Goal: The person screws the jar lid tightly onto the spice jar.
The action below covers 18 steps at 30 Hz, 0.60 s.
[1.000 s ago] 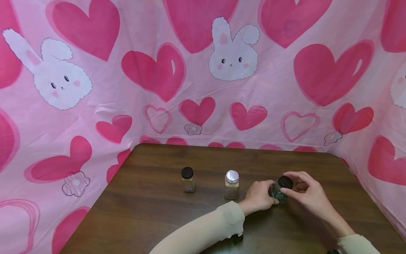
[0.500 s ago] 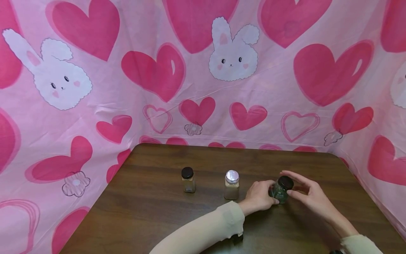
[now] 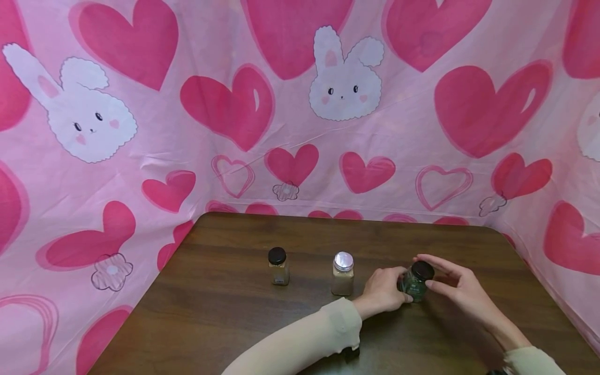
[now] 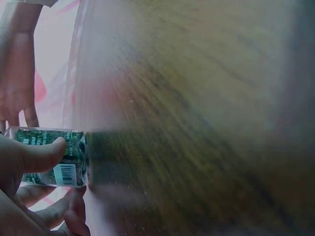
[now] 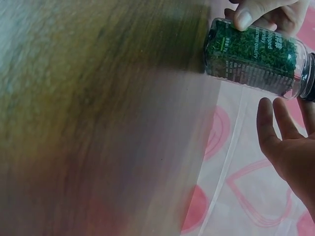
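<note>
A glass spice jar (image 3: 413, 287) of chopped green parsley, with a black lid (image 3: 423, 270), stands upright on the table's right side. My left hand (image 3: 385, 289) grips its body from the left; in the left wrist view the thumb (image 4: 44, 153) lies across the label. On the other side, my right hand (image 3: 461, 289) holds the black lid between thumb and forefinger. Its remaining fingers (image 5: 267, 125) spread beside the jar in the right wrist view. The lid sits on the jar; whether it is loose cannot be seen.
Left of my left hand stands a square jar (image 3: 342, 281) of pale powder with a silvery top. Farther left is a smaller black-capped jar (image 3: 279, 270). A small black object (image 3: 351, 352) shows beneath my left sleeve. Pink heart-patterned cloth (image 3: 290, 125) surrounds the brown table (image 3: 225, 312).
My right thumb has slid from the lid's front to its right side, and the forefinger has shifted slightly left behind it. The left hand and the jar have stayed in place.
</note>
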Each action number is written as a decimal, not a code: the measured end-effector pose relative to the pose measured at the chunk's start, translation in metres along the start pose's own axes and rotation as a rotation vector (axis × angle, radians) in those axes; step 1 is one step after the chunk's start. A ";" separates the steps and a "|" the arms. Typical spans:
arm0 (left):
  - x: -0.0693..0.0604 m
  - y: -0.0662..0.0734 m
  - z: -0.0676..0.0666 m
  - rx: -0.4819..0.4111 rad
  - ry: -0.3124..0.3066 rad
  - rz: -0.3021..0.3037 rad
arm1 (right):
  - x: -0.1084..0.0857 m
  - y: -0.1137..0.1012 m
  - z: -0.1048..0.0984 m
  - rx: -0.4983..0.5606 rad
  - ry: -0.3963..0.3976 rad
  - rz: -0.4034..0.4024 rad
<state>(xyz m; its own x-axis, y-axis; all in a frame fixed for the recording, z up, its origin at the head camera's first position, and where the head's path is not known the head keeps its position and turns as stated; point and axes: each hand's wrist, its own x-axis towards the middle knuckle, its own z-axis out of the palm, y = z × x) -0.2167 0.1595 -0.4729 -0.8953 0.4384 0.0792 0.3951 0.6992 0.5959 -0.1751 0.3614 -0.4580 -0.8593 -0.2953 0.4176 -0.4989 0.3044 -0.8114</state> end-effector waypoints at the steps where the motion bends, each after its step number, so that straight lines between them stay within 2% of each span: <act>1: 0.000 0.000 0.000 -0.003 -0.002 -0.001 | 0.000 0.000 0.000 -0.002 0.001 -0.001; 7: 0.001 0.000 0.000 -0.017 -0.009 -0.001 | 0.001 0.000 0.000 -0.006 0.014 0.007; 18: -0.001 0.000 0.000 -0.024 -0.001 -0.007 | -0.001 -0.002 0.003 -0.080 0.092 0.100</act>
<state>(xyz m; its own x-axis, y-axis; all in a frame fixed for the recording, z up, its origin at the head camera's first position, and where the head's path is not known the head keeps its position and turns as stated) -0.2161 0.1592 -0.4730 -0.8979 0.4340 0.0737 0.3833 0.6884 0.6158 -0.1726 0.3579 -0.4579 -0.9099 -0.1768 0.3752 -0.4148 0.4007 -0.8170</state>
